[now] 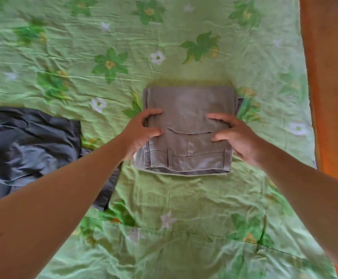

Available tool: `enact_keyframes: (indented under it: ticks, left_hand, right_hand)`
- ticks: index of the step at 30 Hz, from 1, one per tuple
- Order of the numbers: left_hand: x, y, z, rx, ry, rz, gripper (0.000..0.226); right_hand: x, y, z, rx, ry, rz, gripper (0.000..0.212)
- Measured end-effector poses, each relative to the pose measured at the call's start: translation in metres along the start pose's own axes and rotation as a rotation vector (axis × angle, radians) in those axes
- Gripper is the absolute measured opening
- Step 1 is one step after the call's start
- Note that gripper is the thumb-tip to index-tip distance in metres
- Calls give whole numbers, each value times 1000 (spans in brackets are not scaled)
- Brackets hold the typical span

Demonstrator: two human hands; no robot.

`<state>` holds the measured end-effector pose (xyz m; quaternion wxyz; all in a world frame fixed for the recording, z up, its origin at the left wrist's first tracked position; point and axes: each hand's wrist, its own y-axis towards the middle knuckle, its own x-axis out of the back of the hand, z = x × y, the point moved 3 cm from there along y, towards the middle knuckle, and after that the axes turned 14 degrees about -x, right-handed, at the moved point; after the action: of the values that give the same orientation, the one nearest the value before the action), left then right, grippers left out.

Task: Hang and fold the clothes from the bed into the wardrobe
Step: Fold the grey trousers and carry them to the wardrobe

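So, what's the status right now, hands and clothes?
Left hand and right hand grip the folded grey trousers by the sides. Dark garment lies crumpled to the left, not blocking.

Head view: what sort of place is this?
Probably a bedroom: a wrinkled green floral bedsheet with folded grey trousers and a dark garment lying on it, and a wooden edge at the right.
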<state>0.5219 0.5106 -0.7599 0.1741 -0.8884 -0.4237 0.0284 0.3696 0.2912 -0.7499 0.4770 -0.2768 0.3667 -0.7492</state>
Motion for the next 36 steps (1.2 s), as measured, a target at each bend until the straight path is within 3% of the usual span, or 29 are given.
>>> enact_keyframes:
  ticks: [8,11,15,21,26,36]
  left_hand:
    - [-10,-63,-126,-125,579,121,65]
    - [-20,-105,-194,-242,834,183,68]
    - [-34,-166,-271,-290,987,255,67]
    - [-66,-251,-351,-410,968,402,61]
    - [-108,-308,-390,-492,1009,595,70]
    - [-245,-396,-443,-675,1017,855,72]
  right_hand:
    - [-7,-117,57,235,-685,-231,84]
    - [-4,-188,83,263,-824,-286,83]
    - [10,-286,105,261,-897,-338,77]
    - [30,-430,95,166,-850,-455,74]
    - [50,-532,57,88,-774,-604,72]
    - [138,-664,-31,-52,-576,-797,72]
